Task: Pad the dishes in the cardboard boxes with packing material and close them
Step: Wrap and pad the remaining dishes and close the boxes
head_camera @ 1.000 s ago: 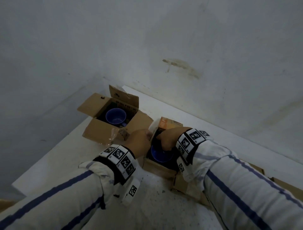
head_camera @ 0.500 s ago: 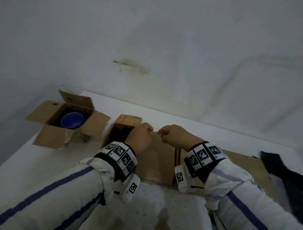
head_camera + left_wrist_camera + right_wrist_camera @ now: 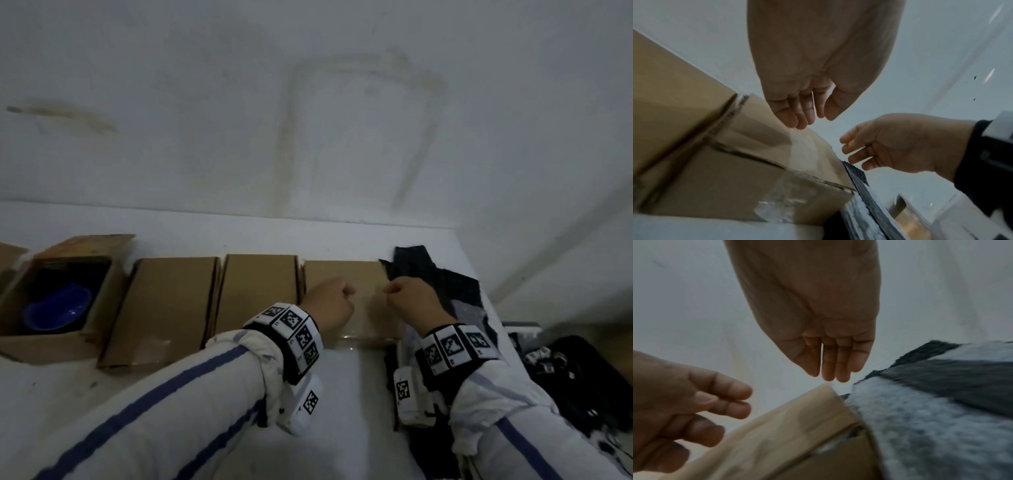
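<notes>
Several cardboard boxes stand in a row on the white table. The leftmost box (image 3: 20,342) is open, with a blue bowl (image 3: 58,311) inside. Three closed boxes follow to its right; both hands hover over the rightmost closed box (image 3: 346,277) (image 3: 735,170) (image 3: 797,434). My left hand (image 3: 342,294) (image 3: 818,120) hangs above its top with fingers loosely curled, holding nothing. My right hand (image 3: 394,291) (image 3: 824,374) is over the box's right edge, also loosely curled and holding nothing. Grey-black packing material (image 3: 455,294) (image 3: 859,211) (image 3: 920,418) lies against that box's right side.
Clear tape (image 3: 787,203) covers the front of the rightmost box. Dark bundled items (image 3: 575,377) lie at the far right of the table (image 3: 342,394). A white wall (image 3: 308,120) runs close behind the boxes, and a second wall closes the right corner.
Both hands left the open box with the blue bowl and moved right along the row to the rightmost closed box. The head view swung right with them.
</notes>
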`<state>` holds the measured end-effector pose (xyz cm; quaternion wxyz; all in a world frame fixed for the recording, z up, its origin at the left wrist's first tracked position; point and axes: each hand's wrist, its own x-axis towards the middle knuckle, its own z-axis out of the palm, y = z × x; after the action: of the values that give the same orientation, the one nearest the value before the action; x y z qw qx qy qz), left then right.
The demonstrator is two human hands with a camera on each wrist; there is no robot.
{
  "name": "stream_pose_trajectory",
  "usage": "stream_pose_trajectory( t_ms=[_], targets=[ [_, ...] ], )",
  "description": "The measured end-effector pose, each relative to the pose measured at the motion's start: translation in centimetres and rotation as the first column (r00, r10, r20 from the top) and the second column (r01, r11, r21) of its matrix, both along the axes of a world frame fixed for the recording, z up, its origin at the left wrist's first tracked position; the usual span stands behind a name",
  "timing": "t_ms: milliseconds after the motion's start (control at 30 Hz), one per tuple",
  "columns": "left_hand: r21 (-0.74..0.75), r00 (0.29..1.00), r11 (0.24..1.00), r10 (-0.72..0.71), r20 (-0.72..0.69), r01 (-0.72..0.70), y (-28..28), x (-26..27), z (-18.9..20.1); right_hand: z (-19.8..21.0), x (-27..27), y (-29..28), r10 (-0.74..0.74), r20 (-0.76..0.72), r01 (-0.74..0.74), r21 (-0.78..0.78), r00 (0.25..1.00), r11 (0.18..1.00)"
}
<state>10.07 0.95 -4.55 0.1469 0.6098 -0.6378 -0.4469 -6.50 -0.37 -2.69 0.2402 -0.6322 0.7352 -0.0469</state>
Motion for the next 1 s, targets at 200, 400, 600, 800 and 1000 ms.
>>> stream_pose_trajectory(
  t_ms=[200,400,600,800,1000],
  targets=[
    [0.022,0.998,0.998,-0.063,-0.006,0.063,-0.4,-4.6,-1.5,-2.3,-7.4,1.2,-0.143,-0.190,0.162,0.094,0.971,0.982],
    [-0.014,1.000,1.000,-0.027,0.011,0.027,-0.4,-5.7,-2.4,-5.3,-8.5,1.7,-0.120,-0.182,0.134,0.068,0.976,0.989],
    [-0.005,0.991,1.000,0.009,-0.133,-0.009,0.2,-5.3,-1.2,-1.4,-8.3,0.8,-0.142,-0.035,0.141,-0.031,0.989,0.990],
    [0.129,0.868,0.990,0.010,-0.497,0.062,1.1,-4.6,2.5,4.2,-2.9,-1.7,-0.127,0.459,0.243,-0.205,0.880,0.948],
    [0.088,0.832,0.971,0.236,-0.502,-0.223,1.2,1.3,3.9,5.2,5.3,-1.5,0.060,0.595,0.074,-0.199,0.802,0.977]
  ],
)
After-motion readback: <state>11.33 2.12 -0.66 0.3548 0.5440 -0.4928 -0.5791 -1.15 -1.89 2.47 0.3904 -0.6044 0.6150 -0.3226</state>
